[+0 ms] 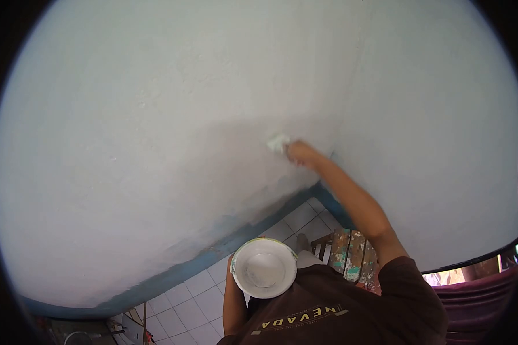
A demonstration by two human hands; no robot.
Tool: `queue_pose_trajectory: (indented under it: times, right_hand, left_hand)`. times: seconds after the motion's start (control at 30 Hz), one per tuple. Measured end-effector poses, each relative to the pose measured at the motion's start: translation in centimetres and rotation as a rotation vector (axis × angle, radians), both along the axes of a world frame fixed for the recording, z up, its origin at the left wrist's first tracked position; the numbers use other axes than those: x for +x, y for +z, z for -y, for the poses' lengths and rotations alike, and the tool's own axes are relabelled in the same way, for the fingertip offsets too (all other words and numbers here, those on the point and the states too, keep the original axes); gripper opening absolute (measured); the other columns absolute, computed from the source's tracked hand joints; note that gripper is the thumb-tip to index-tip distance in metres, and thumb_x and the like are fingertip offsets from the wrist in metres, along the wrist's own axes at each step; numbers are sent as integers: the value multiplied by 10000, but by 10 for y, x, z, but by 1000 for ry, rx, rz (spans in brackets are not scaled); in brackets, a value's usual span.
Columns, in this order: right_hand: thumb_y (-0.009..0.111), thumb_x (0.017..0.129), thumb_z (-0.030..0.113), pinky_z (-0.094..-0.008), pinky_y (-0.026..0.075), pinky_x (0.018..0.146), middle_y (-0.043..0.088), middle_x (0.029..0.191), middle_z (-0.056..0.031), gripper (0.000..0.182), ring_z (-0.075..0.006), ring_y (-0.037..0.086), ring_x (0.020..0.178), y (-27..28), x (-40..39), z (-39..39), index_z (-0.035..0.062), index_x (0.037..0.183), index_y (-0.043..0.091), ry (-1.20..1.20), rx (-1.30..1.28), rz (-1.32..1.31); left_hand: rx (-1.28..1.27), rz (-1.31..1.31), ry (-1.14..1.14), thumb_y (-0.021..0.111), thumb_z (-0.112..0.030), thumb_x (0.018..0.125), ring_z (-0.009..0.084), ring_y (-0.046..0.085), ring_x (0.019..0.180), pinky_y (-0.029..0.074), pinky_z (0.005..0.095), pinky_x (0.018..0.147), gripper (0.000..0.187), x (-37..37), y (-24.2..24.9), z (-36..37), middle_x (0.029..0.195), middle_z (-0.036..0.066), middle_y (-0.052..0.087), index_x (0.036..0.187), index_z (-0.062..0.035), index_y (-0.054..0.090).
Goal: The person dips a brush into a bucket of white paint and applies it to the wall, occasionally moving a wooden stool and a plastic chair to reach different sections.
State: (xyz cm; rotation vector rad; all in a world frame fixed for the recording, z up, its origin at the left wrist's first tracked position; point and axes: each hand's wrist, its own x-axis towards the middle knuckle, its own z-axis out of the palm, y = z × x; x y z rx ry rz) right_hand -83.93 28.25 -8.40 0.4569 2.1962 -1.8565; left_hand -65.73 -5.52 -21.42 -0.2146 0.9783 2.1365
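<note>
My right hand reaches up to the wall, its fingers closed round a paintbrush. The brush's pale head is blurred and lies at the wall surface, left of the corner. Low in front of my body, a round white bowl has a pale layer in its bottom and greenish smears on its rim. My left hand supports it from the left side, mostly hidden behind the bowl.
The pale wall has a blue band along its foot, above white floor tiles. A paint-spattered wooden bench stands beneath my right arm. Purple cloth hangs at the lower right. Assorted items lie at the lower left.
</note>
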Motion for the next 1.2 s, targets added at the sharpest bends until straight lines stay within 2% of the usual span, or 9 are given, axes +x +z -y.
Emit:
queue_pose_trajectory:
  times: [0.17,0.27,0.33,0.4,0.5,0.77,0.9,1.03,1.2]
  right_hand:
    - [542,1041,361,-260,329,477,453,634,34,378,-74,389,513,189,11,-4,39,863,630,3,131,-422]
    - [526,1049,346,-276,360,494,471,643,6,395,-101,412,518,228,25,6,-23,962,633,-72,345,-725]
    - [522,1051,315,-297,386,502,500,653,-27,394,-135,442,524,224,21,11,-62,1039,635,-155,561,-928]
    - [516,1029,207,-414,480,561,608,868,-254,386,-308,587,633,183,8,17,-125,1213,583,-323,972,-1339]
    - [516,987,112,-390,569,609,615,979,-264,508,-377,669,745,80,-2,21,-58,1455,413,-138,1369,-975]
    - [535,899,82,-513,567,747,642,1084,-315,524,-439,674,756,-40,30,0,-11,1413,492,295,1070,-520]
    - [583,886,72,-456,524,683,659,792,-282,287,-359,650,667,67,-3,-17,-79,1104,693,307,998,-650]
    - [613,918,73,-407,481,574,641,697,-231,255,-282,581,550,211,19,-3,-86,1101,697,103,1019,-824]
    - [612,938,113,-410,507,617,630,764,-208,302,-315,617,659,204,7,2,-39,1192,670,-234,980,-1337]
  left_hand:
    - [10,-16,20,534,-133,1009,166,698,933,596,330,823,345,6,-2,3,1180,133,701,1302,33,610]
    - [26,-19,32,532,-129,1009,167,699,929,597,331,821,343,10,-3,5,1177,135,702,1299,35,611]
    - [28,-23,36,531,-127,1009,168,699,927,597,332,819,342,7,-2,4,1175,136,702,1298,37,611]
    - [26,-20,40,529,-125,1010,169,700,924,598,332,818,340,3,1,1,1174,138,702,1296,39,612]
    - [21,-14,50,527,-121,1010,170,701,920,599,333,816,338,5,0,3,1171,140,703,1294,41,613]
    - [14,-1,64,522,-112,1010,173,703,909,602,335,810,333,-1,5,-1,1165,145,705,1287,48,615]
    - [14,10,59,519,-107,1010,174,704,904,603,336,808,331,9,0,5,1161,148,706,1284,51,616]
    - [13,9,65,516,-102,1011,176,705,899,604,337,805,329,1,6,-3,1158,150,707,1281,54,617]
    - [8,12,70,512,-96,1011,178,707,892,606,338,802,326,5,4,0,1154,154,708,1277,58,619]
